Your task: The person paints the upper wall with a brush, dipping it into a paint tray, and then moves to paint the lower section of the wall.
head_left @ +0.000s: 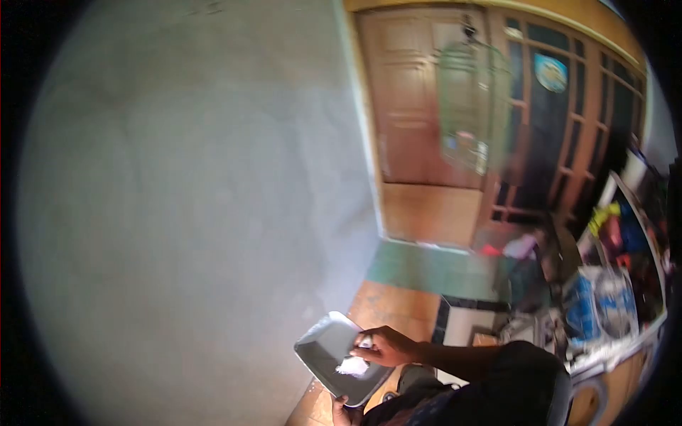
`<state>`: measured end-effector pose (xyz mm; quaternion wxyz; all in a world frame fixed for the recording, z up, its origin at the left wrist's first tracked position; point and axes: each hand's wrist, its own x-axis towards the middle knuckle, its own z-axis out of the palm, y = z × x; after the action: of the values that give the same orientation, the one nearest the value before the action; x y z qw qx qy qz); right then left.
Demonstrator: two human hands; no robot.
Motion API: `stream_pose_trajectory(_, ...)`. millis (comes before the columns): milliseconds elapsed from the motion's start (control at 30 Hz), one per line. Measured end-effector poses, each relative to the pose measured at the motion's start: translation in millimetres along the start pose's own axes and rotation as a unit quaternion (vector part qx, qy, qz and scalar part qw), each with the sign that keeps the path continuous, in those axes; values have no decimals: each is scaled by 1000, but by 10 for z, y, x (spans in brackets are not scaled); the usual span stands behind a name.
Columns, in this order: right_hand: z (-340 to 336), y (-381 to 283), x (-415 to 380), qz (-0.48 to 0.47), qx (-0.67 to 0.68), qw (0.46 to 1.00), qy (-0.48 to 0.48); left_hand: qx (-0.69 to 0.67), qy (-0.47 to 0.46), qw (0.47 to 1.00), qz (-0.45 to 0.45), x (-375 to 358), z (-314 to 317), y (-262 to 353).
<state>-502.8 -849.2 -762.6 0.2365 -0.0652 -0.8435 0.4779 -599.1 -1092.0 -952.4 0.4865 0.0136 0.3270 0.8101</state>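
Observation:
A grey rectangular tray [329, 350] with a pale rim is held tilted near the bottom of the view, beside the wall. My left hand [342, 412] grips its lower edge, with the thumb over the rim. Above the tray, my right hand [383, 346] is closed around a small whitish object [366, 342], which its fingers partly hide. Just below those fingers, a white patch [352, 366] shows against the tray's inside; whether it is a cloth, bristles or loose material is blurred.
A plain grey wall [192, 213] fills the left. Behind are a wooden door [405, 99] and a green floor strip [419, 266]. At right, a cluttered shelf [657, 248] holds colourful items and a blue-and-white package [600, 302]. Orange tiles [405, 309] lie below.

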Motion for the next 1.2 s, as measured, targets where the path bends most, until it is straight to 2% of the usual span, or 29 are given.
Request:
stream_pose_trajectory(67, 171, -121, 6, 30, 0, 999, 15, 5, -5, 999, -42, -78, -181, 205)
stream_pose_trajectory(133, 199, -180, -72, 19, 36, 998, 47, 14, -17, 997, -70, -53, -187, 327)
stream_pose_trajectory(233, 165, -318, -199, 61, 28, 994, 88, 88, -24, 987, -134, -245, 317, 727)
stream_pose_trajectory(300, -334, -278, -373, 133, 31, 984, 111, 112, -6, 984, -141, -18, 579, 493)
stream_pose_trajectory(333, -486, -248, -384, 162, 31, 980, 108, 153, -66, 970, -177, 221, 384, 480)
stream_pose_trajectory(367, -613, -220, -410, 190, 29, 976, 104, 161, -81, 962, -206, 386, 465, 413)
stream_pose_trajectory(400, -653, -125, -443, 114, -17, 980, 162, 184, -95, 954, -219, 531, 572, 322)
stream_pose_trajectory(500, -888, -7, -607, 190, 13, 966, 177, 246, -135, 929, -242, 929, 765, 4)
stream_pose_trajectory(667, -1270, 116, -845, 252, -15, 934, 252, 354, -193, 886, -228, 1460, 1112, -223)
stream_pose_trajectory(767, -1618, 55, -946, 292, 28, 902, 317, 412, -224, 859, -205, 1763, 1332, -350)
stream_pose_trajectory(833, -1815, 12, -963, 329, -48, 890, 312, 438, -222, 849, -196, 1906, 1480, -358)
stream_pose_trajectory(900, -1853, 253, -1028, 294, -71, 885, 354, 516, -309, 786, -143, 2028, 1903, -461)
stream_pose_trajectory(933, -1920, 333, -1062, 241, -118, 887, 375, 555, -338, 751, -118, 2090, 2088, -495)
stream_pose_trajectory(967, -1986, 426, -1081, 227, -106, 891, 379, 594, -360, 713, -96, 2164, 2189, -518)
stream_pose_trajectory(1000, -2044, 516, -1106, 187, -100, 897, 388, 396, -282, 836, -255, 2319, 2127, -614)
stream_pose_trajectory(1033, -2082, 592, -1107, 221, -89, 894, 380, 155, -185, 896, -374, 2449, 2046, -700)
stream_pose_trajectory(1067, -2192, 583, -1082, 211, -106, 898, 371, 150, -196, 899, -362, 2497, 2111, -750)
stream_pose_trajectory(1100, -2268, 610, -1055, 244, -117, 894, 358, 146, -213, 899, -353, 2555, 2212, -789)
stream_pose_trajectory(1200, -2536, 711, -956, 263, -95, 898, 340, 139, -186, 907, -351, 2643, 2492, -832)
